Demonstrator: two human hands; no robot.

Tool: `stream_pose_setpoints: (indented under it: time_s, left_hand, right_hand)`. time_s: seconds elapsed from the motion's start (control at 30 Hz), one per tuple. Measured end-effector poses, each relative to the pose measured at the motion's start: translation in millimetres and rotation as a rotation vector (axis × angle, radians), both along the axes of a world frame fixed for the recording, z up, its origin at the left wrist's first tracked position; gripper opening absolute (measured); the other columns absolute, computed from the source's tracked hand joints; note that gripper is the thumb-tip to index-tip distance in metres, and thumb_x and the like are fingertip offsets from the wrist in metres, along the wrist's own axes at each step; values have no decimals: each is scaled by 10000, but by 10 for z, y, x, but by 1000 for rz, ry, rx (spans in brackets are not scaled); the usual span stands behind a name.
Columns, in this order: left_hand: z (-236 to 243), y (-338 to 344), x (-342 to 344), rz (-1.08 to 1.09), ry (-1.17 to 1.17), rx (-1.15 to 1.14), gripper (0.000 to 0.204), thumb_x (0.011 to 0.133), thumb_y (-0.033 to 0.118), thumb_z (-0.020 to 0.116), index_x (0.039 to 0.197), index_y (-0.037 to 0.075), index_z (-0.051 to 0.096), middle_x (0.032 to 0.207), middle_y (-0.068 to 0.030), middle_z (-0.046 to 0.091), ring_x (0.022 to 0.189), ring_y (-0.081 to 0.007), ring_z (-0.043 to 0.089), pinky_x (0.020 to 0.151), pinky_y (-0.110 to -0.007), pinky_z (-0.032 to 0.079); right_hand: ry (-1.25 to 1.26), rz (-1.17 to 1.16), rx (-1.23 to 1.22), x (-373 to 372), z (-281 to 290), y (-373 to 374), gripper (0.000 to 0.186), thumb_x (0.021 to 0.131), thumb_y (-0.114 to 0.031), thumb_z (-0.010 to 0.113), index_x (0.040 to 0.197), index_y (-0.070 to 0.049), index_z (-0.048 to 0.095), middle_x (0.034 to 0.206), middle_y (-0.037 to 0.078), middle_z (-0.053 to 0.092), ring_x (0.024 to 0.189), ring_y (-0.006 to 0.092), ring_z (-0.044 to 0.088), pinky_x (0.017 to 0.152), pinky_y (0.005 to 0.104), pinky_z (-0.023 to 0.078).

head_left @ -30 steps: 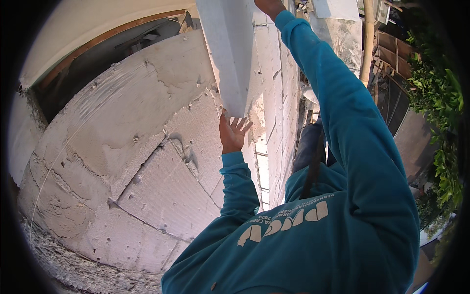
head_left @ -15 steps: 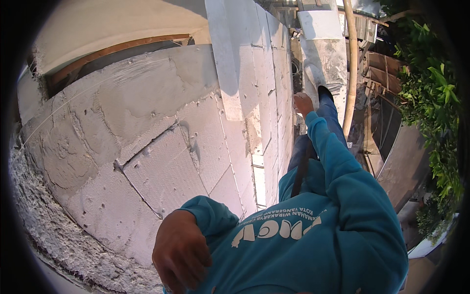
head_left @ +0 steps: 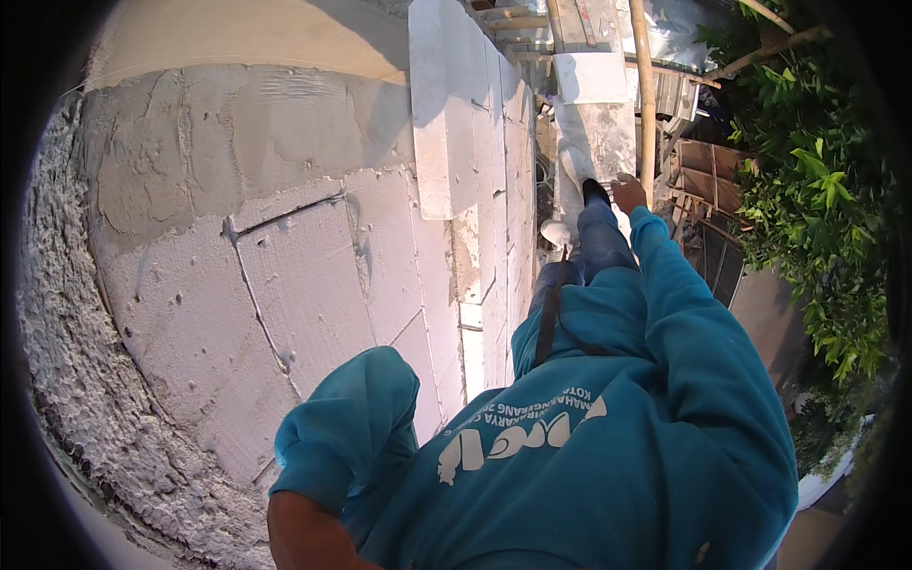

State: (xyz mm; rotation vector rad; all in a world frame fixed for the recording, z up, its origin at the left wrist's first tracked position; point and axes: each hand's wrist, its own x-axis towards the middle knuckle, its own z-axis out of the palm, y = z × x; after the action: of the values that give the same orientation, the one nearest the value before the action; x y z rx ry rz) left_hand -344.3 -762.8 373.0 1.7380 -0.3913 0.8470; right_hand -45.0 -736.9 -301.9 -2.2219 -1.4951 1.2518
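My right hand (head_left: 628, 193) hangs out past my leg, beside the bamboo pole (head_left: 648, 114). I cannot tell whether it touches the pole. Its back faces up and most of its fingers are hidden. My left arm is bent up close to my chest. Only its bare wrist (head_left: 313, 534) shows below the blue sleeve, and the hand runs out of the lower edge. On my left stands a wall of pale blocks (head_left: 304, 294), partly coated with grey mortar (head_left: 256, 133). My dark shoe (head_left: 596, 192) is on a narrow mortar-stained walkway (head_left: 608, 138).
A white square piece (head_left: 591, 78) lies farther along the walkway. A pale rounded object (head_left: 556, 233) sits between my leg and the wall. Leafy branches (head_left: 822, 190) and wooden planks (head_left: 712, 171) are to the right, lower down. A rough mortar edge (head_left: 57, 285) borders the wall's left.
My right hand has swung outward to the right, closer to the pole. My left hand has dropped out at the lower edge while its elbow rose. The view has shifted slightly.
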Motion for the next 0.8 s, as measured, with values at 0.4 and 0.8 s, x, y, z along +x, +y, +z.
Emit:
stream_pose_setpoints:
  time_s: [0.4, 0.8]
  left_hand:
    - [239, -702, -112, 142, -84, 226, 203, 930, 153, 581, 1068, 72, 705, 626, 31, 522, 495, -56, 438, 434, -214, 257]
    - [336, -1222, -86, 282, -85, 315, 151, 906, 155, 641, 996, 66, 722, 594, 22, 526, 467, -53, 429, 417, -211, 259]
  right_hand:
    - [-69, -258, -256, 1418, 625, -907, 455, 817, -352, 646, 1187, -88, 656, 1219, 220, 642, 1152, 379, 601, 1008, 434, 467]
    - [-29, 129, 59, 980, 1334, -304, 431, 823, -268, 625, 1194, -49, 645, 1086, 218, 691, 1021, 336, 668, 898, 411, 518]
